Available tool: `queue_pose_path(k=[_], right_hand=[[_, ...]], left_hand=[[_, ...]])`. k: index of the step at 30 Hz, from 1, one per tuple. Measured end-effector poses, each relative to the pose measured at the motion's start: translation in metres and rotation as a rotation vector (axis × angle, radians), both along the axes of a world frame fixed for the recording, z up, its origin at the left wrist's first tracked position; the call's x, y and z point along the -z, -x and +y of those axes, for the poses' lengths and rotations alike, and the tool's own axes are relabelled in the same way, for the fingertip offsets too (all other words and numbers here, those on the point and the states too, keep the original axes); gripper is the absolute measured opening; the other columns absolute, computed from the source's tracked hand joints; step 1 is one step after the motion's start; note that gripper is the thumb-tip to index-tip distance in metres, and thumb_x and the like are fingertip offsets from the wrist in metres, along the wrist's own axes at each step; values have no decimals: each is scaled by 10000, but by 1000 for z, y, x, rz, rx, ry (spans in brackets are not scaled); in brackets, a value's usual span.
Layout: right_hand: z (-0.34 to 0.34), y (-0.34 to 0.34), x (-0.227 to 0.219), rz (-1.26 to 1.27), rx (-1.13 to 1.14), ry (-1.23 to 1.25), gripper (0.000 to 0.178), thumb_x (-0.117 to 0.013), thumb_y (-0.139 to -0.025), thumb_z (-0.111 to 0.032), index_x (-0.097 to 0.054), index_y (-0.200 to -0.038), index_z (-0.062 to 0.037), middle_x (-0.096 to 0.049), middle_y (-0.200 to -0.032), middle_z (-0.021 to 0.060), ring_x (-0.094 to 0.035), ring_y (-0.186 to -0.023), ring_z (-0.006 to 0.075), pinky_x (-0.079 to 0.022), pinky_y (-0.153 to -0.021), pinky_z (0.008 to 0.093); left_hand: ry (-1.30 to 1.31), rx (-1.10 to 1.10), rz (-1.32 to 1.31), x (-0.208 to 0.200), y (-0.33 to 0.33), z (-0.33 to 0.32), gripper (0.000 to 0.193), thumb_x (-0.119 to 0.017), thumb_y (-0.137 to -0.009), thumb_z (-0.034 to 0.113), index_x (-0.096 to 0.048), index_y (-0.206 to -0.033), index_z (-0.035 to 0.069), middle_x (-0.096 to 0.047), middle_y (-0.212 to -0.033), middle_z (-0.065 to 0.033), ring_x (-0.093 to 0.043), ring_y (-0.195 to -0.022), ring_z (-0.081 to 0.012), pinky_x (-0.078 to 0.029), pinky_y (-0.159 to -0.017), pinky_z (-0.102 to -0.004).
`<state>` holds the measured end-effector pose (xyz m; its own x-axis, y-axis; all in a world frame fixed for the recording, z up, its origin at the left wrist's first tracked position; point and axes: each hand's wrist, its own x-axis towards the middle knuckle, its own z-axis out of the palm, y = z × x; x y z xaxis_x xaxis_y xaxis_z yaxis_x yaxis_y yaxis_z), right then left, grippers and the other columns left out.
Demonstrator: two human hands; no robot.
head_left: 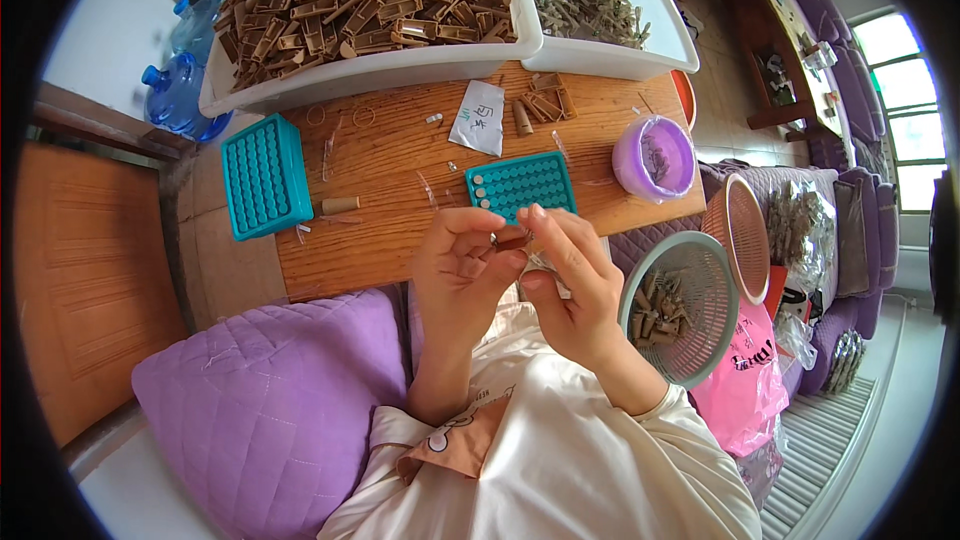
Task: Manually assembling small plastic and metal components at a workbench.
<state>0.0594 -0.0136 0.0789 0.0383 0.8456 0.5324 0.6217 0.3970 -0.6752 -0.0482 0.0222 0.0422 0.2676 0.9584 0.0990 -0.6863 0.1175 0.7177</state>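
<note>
In front of my chest, my left hand [460, 265] and my right hand [577, 290] meet at the fingertips. Both pinch a small brown plastic part [512, 236], mostly hidden by the fingers. Just beyond them lies a teal tray with rows of round holes [530, 180]; a few small whitish round pieces sit in its left end. A larger teal tray of round holes [265, 175] stands at the left of the table. Next to it a tan tube-shaped piece [340, 205] lies on the wood.
Far side of the wooden table [385, 155]: a white bin [440, 60] of brown plastic parts and another white bin [610, 55] of clear-grey pieces. A purple tub [625, 162] stands at the right edge. Below it are a grey basket [710, 290] and a pink basket [750, 240].
</note>
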Motion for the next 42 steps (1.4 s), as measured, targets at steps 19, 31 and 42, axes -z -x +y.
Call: queue_pose_path(k=[19, 31, 42], right_hand=[[111, -43, -7, 88, 47, 176, 288, -569, -730, -27, -559, -1017, -43, -596, -813, 132, -588, -719, 225, -462, -658, 300], [249, -16, 37, -366, -59, -12, 202, -546, -746, -100, -551, -936, -30, -575, -938, 139, -567, -823, 302, -459, -708, 364], [250, -60, 36, -482, -51, 365, 247, -547, -732, -95, -492, -971, -65, -607, -828, 127, -573, -809, 302, -461, -677, 392]], left_hand=[[-93, -286, 267, 4, 25, 23, 255, -609, -738, -20, -486, -961, -2, -565, -889, -99, -539, -818, -123, -425, -743, -226], [0, -282, 430, 7, 25, 28, 295, -496, -818, 7, -495, -1113, -13, -531, -917, -87, -547, -860, -158, -488, -750, -274], [-60, -359, 469, 20, 24, 32, 271, -446, -810, -50, -442, -1078, -13, -521, -910, -91, -548, -884, -156, -461, -741, -234]])
